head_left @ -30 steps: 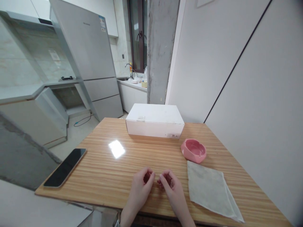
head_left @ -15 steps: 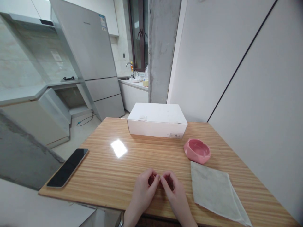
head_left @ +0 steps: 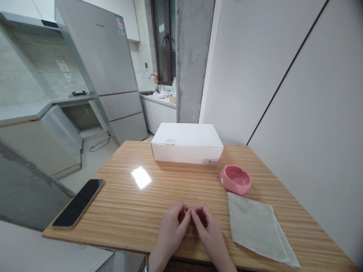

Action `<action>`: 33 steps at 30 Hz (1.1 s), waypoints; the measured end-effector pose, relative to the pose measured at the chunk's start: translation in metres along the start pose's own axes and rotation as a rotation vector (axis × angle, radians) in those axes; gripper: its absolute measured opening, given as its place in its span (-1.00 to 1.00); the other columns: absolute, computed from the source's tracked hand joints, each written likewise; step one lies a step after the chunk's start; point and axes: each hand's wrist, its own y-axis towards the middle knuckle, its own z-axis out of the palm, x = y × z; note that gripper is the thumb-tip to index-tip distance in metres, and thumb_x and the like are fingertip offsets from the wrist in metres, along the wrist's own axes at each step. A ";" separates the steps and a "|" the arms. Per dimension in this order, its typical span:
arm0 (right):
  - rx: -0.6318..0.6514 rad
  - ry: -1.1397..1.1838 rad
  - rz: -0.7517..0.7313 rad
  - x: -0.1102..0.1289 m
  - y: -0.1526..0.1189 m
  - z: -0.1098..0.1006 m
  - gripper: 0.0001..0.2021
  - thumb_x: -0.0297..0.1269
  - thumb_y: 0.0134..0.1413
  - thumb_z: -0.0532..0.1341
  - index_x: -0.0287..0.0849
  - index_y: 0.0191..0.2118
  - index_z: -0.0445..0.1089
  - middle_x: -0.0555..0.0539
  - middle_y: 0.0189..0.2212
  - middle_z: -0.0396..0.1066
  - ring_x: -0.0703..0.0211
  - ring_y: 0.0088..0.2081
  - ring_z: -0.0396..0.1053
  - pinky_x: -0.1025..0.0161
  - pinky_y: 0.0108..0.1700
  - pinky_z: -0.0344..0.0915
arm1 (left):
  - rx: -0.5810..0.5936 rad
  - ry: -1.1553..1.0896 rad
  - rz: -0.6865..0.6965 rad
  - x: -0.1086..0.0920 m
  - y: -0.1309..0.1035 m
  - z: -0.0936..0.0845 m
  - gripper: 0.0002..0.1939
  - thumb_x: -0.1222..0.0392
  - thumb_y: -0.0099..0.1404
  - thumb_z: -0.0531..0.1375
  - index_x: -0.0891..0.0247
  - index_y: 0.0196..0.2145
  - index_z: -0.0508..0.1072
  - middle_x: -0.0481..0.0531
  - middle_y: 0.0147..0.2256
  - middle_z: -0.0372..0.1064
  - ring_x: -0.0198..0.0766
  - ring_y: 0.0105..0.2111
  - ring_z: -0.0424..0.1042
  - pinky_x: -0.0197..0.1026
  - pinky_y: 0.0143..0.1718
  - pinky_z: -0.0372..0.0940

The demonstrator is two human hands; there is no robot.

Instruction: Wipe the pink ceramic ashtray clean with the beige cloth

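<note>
Near the front edge of the wood-grain table [head_left: 119, 211], my left hand [head_left: 173, 223] and my right hand [head_left: 206, 226] meet at the fingertips. Each has its thumb and fingers pinched together. Whatever lies between the fingertips, if anything, is too small to make out. To the right of my right hand lies a folded grey-green cloth [head_left: 255, 226]. A pink faceted bowl [head_left: 235, 180] stands just behind the cloth.
A white closed box [head_left: 187, 145] sits at the table's back edge. At the left edge lies a black phone [head_left: 79, 204]. Beyond are a grey fridge [head_left: 104, 53], a concrete pillar [head_left: 193, 60] and a white wall [head_left: 255, 68] on the right.
The view has shifted slightly, so the background and the items on the table sit a little further left. My hands keep the same pinched pose.
</note>
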 end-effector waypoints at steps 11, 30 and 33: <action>0.011 0.008 -0.012 0.001 0.000 0.000 -0.75 -0.05 0.21 0.13 -0.11 -0.37 0.32 -0.04 -0.42 0.43 0.08 -0.33 0.44 0.22 -0.24 0.31 | 0.011 0.013 -0.004 0.000 -0.002 0.000 -0.73 0.08 0.35 0.07 0.25 -0.41 0.44 -0.02 -0.48 0.38 -0.26 -0.44 0.32 -0.25 -0.38 0.13; 0.017 -0.017 0.000 0.002 0.000 -0.001 -0.76 -0.06 0.22 0.12 -0.10 -0.35 0.33 -0.05 -0.41 0.46 0.07 -0.32 0.45 0.21 -0.23 0.32 | 0.004 -0.001 0.007 -0.001 -0.002 0.000 -0.74 0.09 0.34 0.08 0.23 -0.40 0.47 -0.02 -0.48 0.40 -0.26 -0.44 0.34 -0.26 -0.39 0.13; 0.004 -0.006 -0.007 0.002 0.001 0.000 -0.76 -0.05 0.20 0.13 -0.10 -0.36 0.34 -0.05 -0.43 0.46 0.07 -0.34 0.45 0.21 -0.25 0.33 | 0.010 0.007 0.004 -0.001 -0.001 0.000 -0.74 0.08 0.35 0.07 0.23 -0.40 0.46 -0.02 -0.48 0.38 -0.27 -0.44 0.34 -0.26 -0.38 0.13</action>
